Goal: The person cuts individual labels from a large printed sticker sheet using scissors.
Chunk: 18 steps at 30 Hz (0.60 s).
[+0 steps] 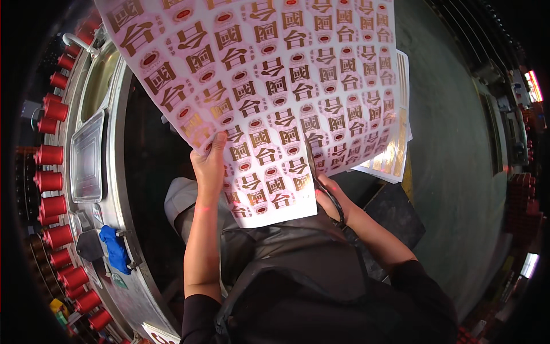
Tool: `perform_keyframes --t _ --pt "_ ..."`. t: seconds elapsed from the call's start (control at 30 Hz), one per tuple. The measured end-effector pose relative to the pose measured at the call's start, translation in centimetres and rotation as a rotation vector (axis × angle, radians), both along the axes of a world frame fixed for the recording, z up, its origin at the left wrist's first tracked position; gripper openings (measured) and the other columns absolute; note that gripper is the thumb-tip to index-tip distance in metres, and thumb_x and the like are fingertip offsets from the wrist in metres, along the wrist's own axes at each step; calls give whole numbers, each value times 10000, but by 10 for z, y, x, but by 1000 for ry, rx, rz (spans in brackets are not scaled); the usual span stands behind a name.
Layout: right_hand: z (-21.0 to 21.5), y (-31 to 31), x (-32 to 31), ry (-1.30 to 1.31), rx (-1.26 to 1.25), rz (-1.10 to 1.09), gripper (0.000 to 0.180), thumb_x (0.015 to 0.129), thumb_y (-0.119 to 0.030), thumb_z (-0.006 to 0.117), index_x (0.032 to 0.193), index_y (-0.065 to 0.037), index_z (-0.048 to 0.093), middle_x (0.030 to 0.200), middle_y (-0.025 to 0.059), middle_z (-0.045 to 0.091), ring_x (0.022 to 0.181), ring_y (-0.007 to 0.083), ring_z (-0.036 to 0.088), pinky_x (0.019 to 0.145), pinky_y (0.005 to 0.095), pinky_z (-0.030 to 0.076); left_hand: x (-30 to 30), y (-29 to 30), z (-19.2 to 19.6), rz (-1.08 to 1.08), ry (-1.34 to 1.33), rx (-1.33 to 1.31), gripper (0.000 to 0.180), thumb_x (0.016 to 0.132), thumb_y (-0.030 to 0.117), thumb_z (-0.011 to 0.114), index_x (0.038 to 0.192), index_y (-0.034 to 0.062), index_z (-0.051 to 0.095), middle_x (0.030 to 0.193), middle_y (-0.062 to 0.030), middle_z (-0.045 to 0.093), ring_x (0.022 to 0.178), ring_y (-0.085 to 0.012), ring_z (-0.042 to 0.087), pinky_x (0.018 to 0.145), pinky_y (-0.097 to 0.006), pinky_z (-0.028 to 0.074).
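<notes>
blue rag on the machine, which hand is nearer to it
Left. The left hand grips the label sheet on the side toward the blue rag; the right hand is farther across.

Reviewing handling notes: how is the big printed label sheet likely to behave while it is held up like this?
The label sheet probably flexes rather than stays stiff: it is wide and thin, pinched only at its lower edge by the left hand and right hand. It looks light. Its glossy face may be slippery against the stack of sheets behind.
</notes>
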State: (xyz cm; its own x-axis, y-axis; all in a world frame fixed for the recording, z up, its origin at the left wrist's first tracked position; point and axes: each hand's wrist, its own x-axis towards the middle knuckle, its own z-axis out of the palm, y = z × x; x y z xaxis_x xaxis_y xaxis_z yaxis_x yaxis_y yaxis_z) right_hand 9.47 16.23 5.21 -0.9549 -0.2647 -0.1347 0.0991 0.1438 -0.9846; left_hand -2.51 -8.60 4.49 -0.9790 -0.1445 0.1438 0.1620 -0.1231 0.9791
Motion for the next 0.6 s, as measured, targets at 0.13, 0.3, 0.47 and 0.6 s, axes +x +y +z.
perform_keyframes --t 0.13,0.3,0.47,0.6 --pt "-9 -1 -2 49 -69 -22 440 902 -68 440 1326 9 353 1145 108 551 1012 138 506 874 283 411 -1 2 2 7 1 17 276 860 219 654 997 -17 611 956 -27 610 873 -102 520 795 -250 410" --pt "-17 -3 0 -24 -68 -114 307 912 -90 462 1193 33 471 965 65 599 835 85 524 751 237 440 -5 4 0 7 -27 23 264 862 206 650 997 -17 614 954 -31 614 866 -102 525 792 -251 413" --pt "-7 -16 2 -57 -136 -192 278 912 -81 479 1163 37 485 964 55 600 846 77 530 754 230 443 -8 3 -8 -10 -67 25 268 865 198 645 1013 -23 614 954 -33 617 869 -106 529 780 -247 419" --pt "1 -18 -2 -132 -152 -183 342 916 -78 489 1238 26 435 1091 67 567 953 96 521 828 248 438 -10 2 -14 -25 -119 43 267 868 196 641 1009 -29 615 937 -33 618 848 -103 531 763 -243 422"
